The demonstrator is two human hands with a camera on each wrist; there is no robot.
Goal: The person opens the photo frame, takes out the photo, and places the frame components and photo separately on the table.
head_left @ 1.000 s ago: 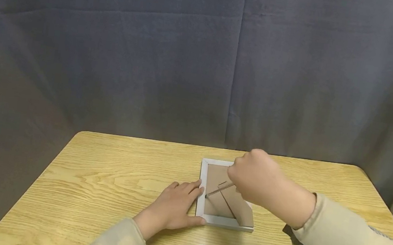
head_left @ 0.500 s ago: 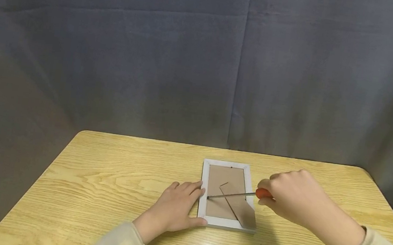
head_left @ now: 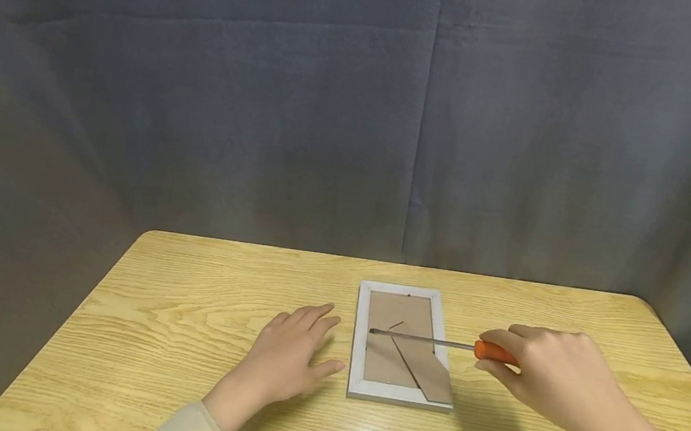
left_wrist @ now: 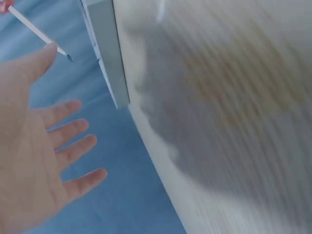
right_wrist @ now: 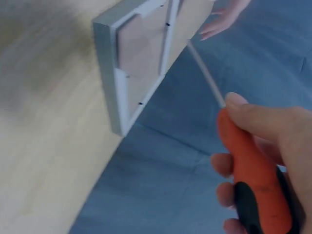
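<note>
A white picture frame (head_left: 388, 392) lies back side up on the table, its brown backing board (head_left: 386, 307) and slanted stand flap (head_left: 432, 378) showing. My right hand (head_left: 564, 382) grips the orange and black handle of a screwdriver (right_wrist: 263, 187). In the head view the screwdriver's shaft crosses over the frame; the right wrist view shows its tip raised off the backing. My left hand (head_left: 283, 352) hovers just left of the frame, fingers spread and apart from it. The left wrist view shows that palm with nothing in it.
The wooden table (head_left: 178, 310) has its far edge in front of a dark grey-blue curtain (head_left: 266, 127). Small dark tabs (right_wrist: 168, 24) sit along the frame's inner edge. A bright light reflection falls on the table near me.
The screwdriver has swung down to the right and its tip has lifted off the frame's left inner edge. My left hand has let go of the frame and drawn back left.
</note>
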